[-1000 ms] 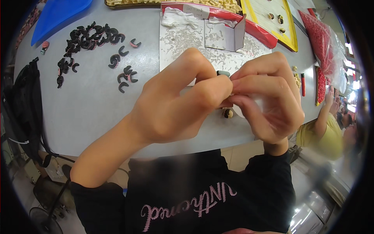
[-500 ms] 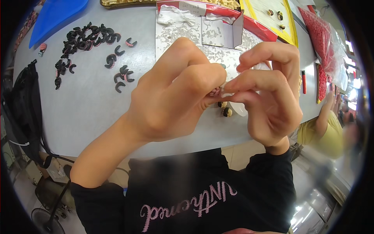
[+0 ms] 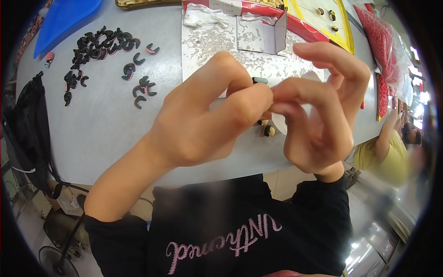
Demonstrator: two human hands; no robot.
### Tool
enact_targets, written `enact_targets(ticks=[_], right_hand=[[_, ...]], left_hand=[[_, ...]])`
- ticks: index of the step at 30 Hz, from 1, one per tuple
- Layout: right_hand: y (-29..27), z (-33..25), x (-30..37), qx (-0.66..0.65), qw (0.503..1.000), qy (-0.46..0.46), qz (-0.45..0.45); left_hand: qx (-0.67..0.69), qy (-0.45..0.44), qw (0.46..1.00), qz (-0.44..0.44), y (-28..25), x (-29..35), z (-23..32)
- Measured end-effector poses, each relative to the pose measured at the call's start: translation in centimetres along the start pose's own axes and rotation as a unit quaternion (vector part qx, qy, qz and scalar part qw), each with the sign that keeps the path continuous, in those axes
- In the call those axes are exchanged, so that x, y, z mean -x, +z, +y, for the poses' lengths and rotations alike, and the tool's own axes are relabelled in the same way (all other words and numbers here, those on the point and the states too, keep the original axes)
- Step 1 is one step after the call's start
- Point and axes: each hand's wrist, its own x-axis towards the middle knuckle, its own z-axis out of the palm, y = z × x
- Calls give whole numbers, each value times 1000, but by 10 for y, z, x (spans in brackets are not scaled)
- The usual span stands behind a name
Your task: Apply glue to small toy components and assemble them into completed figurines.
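Observation:
My left hand is closed, with its thumb and forefinger pinched together above the table. My right hand meets it there, its thumb and forefinger touching the left fingertips while its other fingers curl loosely. Whatever sits in the pinch is mostly hidden by the fingers. A small teal and black end shows just past the left fingers. Under the hands lie small cream-and-black pieces beside a round white dish, which my right hand partly covers.
Many black C-shaped pieces with pink insides lie at the left. Behind them is a blue tray. A white box lid with grey flecks holds a white cloth. A yellow-edged tray and red-filled bags stand right.
My hands have shifted slightly right, and the right fingers have moved up against the left fingertips. The pink bit seen earlier between them is now covered.

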Motion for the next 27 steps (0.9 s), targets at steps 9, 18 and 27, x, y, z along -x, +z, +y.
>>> enact_targets(ticks=[9, 18, 27], right_hand=[[-10, -11, 1, -10, 1000, 13, -12], [-15, -5, 10, -48, 998, 37, 29], [-20, 0, 8, -90, 995, 48, 20]], left_hand=[[36, -22, 999, 6, -2, -2, 2], [111, -41, 993, 1, -3, -2, 4], [380, -212, 900, -2, 0, -7, 9]])
